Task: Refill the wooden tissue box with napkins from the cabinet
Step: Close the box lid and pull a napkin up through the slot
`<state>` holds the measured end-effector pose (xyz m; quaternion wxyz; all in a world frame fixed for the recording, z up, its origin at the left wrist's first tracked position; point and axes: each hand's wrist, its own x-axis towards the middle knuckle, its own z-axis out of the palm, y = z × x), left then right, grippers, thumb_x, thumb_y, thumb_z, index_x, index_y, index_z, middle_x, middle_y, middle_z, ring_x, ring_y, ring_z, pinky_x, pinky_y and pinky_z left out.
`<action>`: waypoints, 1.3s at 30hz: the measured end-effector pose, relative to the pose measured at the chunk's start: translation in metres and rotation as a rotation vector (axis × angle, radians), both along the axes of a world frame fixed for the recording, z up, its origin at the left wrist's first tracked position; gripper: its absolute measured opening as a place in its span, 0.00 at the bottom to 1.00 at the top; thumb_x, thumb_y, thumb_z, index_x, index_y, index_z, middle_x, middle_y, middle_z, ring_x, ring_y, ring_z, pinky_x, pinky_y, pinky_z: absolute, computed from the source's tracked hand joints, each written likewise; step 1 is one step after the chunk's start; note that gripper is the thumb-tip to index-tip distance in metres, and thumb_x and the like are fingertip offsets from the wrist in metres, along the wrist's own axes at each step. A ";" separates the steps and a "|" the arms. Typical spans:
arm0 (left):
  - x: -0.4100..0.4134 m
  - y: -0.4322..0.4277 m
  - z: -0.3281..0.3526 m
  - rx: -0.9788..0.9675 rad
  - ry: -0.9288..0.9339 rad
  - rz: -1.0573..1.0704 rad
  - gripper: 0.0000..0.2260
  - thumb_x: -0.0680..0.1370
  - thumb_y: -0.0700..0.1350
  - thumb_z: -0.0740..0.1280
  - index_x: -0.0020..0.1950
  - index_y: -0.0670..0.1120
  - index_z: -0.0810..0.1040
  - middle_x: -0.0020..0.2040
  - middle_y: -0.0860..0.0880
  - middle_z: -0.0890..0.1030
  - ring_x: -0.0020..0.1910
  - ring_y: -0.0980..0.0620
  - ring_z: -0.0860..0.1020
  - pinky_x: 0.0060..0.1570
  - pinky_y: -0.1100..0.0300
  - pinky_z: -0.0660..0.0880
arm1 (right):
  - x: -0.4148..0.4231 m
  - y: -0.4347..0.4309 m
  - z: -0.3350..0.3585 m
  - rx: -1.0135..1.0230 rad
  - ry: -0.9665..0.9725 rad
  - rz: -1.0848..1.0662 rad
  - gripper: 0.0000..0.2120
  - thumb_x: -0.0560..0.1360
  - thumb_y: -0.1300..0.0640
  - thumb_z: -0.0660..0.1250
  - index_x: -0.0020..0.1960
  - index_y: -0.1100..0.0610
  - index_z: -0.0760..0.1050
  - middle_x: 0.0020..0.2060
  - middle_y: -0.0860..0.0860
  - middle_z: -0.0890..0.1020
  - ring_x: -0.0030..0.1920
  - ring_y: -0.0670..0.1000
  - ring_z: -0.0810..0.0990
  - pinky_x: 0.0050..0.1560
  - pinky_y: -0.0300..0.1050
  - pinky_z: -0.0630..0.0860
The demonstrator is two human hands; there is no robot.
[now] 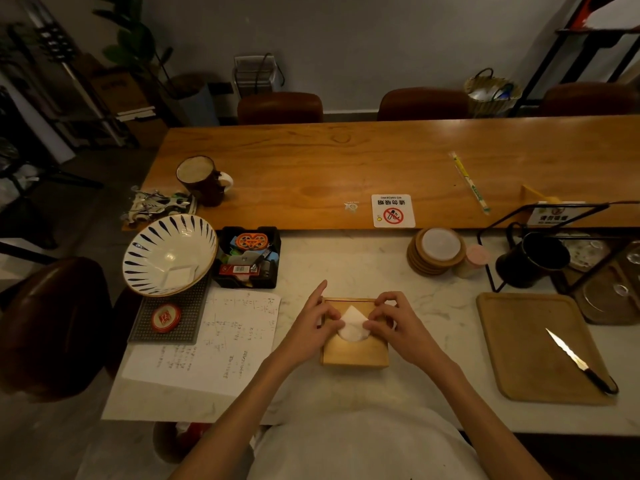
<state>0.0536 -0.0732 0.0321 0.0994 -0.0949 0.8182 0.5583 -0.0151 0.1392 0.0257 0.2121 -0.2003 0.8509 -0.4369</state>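
Note:
A square wooden tissue box [356,351] sits on the pale marble counter right in front of me. A white napkin [352,326] pokes up as a folded point through the round cut-out in its lid. My left hand [313,323] pinches the napkin's left side, its index finger stretched out past the box's far left corner. My right hand [393,322] pinches the napkin's right side with curled fingers over the box's far right part. The cabinet is not in view.
Left of the box lie a handwritten sheet [221,344], a striped bowl [169,252] and a black tray of small items [247,256]. To the right are stacked wooden coasters [436,251], a black mug [531,259] and a wooden board [526,344] with a knife [581,363].

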 end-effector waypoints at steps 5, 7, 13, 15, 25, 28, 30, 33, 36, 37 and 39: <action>0.001 0.004 0.000 0.032 -0.026 0.041 0.02 0.76 0.45 0.70 0.45 0.50 0.77 0.80 0.55 0.50 0.76 0.56 0.55 0.68 0.55 0.62 | 0.002 -0.002 -0.004 -0.050 0.000 -0.060 0.04 0.74 0.52 0.71 0.41 0.45 0.77 0.54 0.40 0.70 0.40 0.47 0.76 0.46 0.47 0.76; 0.003 0.003 -0.001 0.042 -0.046 0.042 0.04 0.75 0.45 0.71 0.46 0.51 0.77 0.80 0.54 0.50 0.76 0.55 0.54 0.66 0.56 0.63 | 0.004 -0.001 -0.004 -0.051 0.003 -0.051 0.03 0.74 0.51 0.70 0.43 0.45 0.77 0.55 0.40 0.70 0.40 0.48 0.76 0.46 0.46 0.76; 0.004 0.008 -0.003 0.067 -0.036 0.102 0.06 0.76 0.41 0.69 0.43 0.51 0.76 0.78 0.52 0.56 0.75 0.55 0.57 0.68 0.56 0.61 | 0.008 0.001 -0.005 -0.054 0.039 -0.035 0.03 0.74 0.52 0.71 0.44 0.45 0.76 0.57 0.41 0.69 0.38 0.46 0.74 0.43 0.40 0.74; 0.004 0.009 -0.005 0.070 -0.039 0.135 0.06 0.76 0.40 0.69 0.43 0.51 0.76 0.77 0.52 0.59 0.75 0.54 0.59 0.71 0.52 0.61 | 0.008 0.000 -0.007 -0.055 0.048 -0.039 0.03 0.74 0.52 0.70 0.44 0.47 0.77 0.56 0.41 0.69 0.36 0.46 0.74 0.43 0.40 0.74; 0.003 0.014 -0.011 0.047 -0.006 0.155 0.07 0.79 0.39 0.65 0.44 0.51 0.75 0.74 0.52 0.63 0.73 0.54 0.61 0.73 0.52 0.59 | 0.014 0.002 -0.008 -0.023 0.101 -0.078 0.03 0.75 0.52 0.69 0.46 0.50 0.77 0.60 0.45 0.66 0.37 0.49 0.74 0.44 0.40 0.76; 0.003 0.013 -0.010 0.043 -0.002 0.133 0.08 0.79 0.39 0.64 0.44 0.52 0.74 0.75 0.51 0.62 0.73 0.53 0.61 0.72 0.54 0.60 | 0.014 0.001 -0.010 -0.041 0.089 -0.110 0.01 0.75 0.54 0.70 0.46 0.51 0.78 0.63 0.47 0.65 0.39 0.48 0.75 0.45 0.35 0.74; 0.003 0.014 -0.009 0.032 -0.006 0.131 0.07 0.79 0.40 0.64 0.45 0.52 0.74 0.75 0.51 0.62 0.73 0.55 0.61 0.70 0.57 0.60 | 0.013 0.002 -0.011 -0.055 0.070 -0.113 0.01 0.75 0.56 0.70 0.45 0.51 0.78 0.63 0.48 0.65 0.39 0.48 0.75 0.45 0.32 0.73; 0.003 0.014 -0.011 0.022 -0.001 0.131 0.04 0.79 0.42 0.65 0.46 0.51 0.75 0.75 0.52 0.61 0.73 0.55 0.61 0.69 0.58 0.59 | 0.012 0.003 -0.011 -0.075 0.054 -0.117 0.01 0.75 0.56 0.70 0.45 0.51 0.78 0.64 0.49 0.65 0.39 0.46 0.75 0.46 0.31 0.72; 0.005 0.012 -0.013 0.013 0.013 0.115 0.03 0.78 0.43 0.66 0.47 0.51 0.75 0.75 0.52 0.61 0.74 0.55 0.60 0.72 0.56 0.58 | 0.015 0.004 -0.011 -0.087 0.032 -0.109 0.02 0.74 0.53 0.70 0.46 0.50 0.78 0.64 0.47 0.64 0.40 0.46 0.75 0.47 0.35 0.74; 0.006 0.012 -0.014 0.014 0.018 0.106 0.03 0.78 0.43 0.66 0.47 0.52 0.75 0.75 0.52 0.61 0.74 0.56 0.59 0.72 0.56 0.58 | 0.016 0.004 -0.011 -0.092 0.026 -0.109 0.03 0.74 0.52 0.71 0.46 0.49 0.78 0.64 0.46 0.63 0.41 0.46 0.75 0.48 0.36 0.74; 0.007 0.010 -0.014 0.019 0.023 0.094 0.04 0.78 0.42 0.67 0.48 0.51 0.75 0.75 0.52 0.60 0.74 0.56 0.59 0.72 0.57 0.58 | 0.017 0.005 -0.012 -0.101 0.024 -0.120 0.04 0.73 0.52 0.72 0.45 0.49 0.78 0.65 0.46 0.62 0.43 0.44 0.75 0.48 0.34 0.73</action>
